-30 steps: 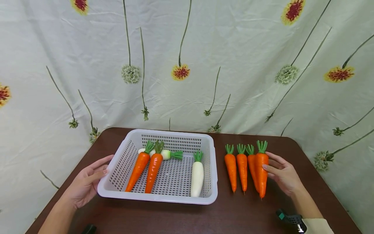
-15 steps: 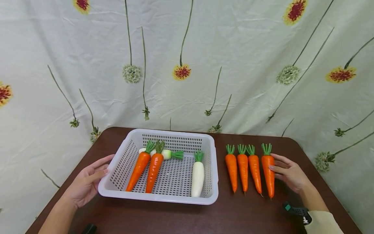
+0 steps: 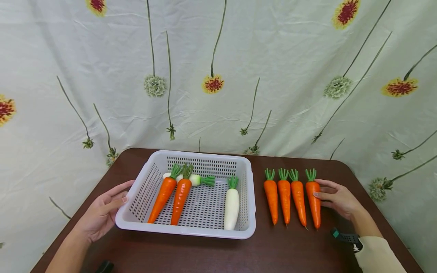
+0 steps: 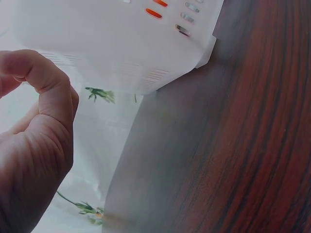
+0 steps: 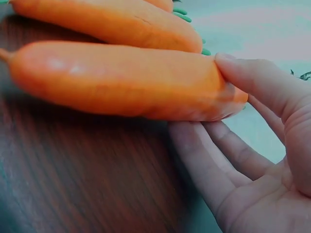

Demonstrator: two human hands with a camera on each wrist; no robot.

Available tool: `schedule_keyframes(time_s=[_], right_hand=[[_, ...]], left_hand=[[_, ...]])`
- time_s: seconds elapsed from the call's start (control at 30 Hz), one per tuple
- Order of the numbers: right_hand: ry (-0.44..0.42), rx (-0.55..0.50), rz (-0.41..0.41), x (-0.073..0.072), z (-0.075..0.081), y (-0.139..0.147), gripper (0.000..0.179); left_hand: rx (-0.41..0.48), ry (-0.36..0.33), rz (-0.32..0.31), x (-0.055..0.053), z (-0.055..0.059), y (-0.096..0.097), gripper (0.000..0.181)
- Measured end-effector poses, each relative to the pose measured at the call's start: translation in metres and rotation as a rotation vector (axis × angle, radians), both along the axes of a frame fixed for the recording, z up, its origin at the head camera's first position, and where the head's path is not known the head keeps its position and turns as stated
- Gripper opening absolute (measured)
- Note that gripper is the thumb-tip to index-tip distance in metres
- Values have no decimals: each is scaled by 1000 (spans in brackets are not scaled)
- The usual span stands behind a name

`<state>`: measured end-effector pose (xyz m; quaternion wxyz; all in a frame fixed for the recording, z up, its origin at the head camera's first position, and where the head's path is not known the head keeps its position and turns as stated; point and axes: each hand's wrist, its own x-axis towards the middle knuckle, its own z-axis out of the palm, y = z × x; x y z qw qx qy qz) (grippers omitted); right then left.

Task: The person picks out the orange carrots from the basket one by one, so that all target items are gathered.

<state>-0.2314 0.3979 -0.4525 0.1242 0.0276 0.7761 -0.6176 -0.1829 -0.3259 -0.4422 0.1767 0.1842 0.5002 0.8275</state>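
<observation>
On the brown counter [image 3: 211,256] before flowered cloth [image 3: 239,49], my left grip [image 3: 102,212] loosely touches the basket [image 3: 184,229] of carrots [image 3: 181,201] and radishes [image 3: 231,208], my right grip [image 3: 336,199] pinching another carrot [image 3: 313,203].

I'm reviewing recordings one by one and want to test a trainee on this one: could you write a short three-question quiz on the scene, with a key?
1. How many carrots make up the row outside the basket?

2. True or false: the person's right hand is holding the basket.

3. Fill in the gap: inside the basket, the two carrots share the space with two white ____.

Key:
1. Four.
2. False; it pinches the rightmost carrot of the row between thumb and fingers.
3. Radishes.
</observation>
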Motion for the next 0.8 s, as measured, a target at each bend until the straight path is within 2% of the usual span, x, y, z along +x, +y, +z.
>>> schedule_keyframes(time_s=[0.27,0.8], right_hand=[[-24,99,4,-4,1,-6,77],[2,132,8,-6,2,-8,76]], left_hand=[[-6,-1,0,0,0,0,53],[-34,-12,21,0,1,-1,51]])
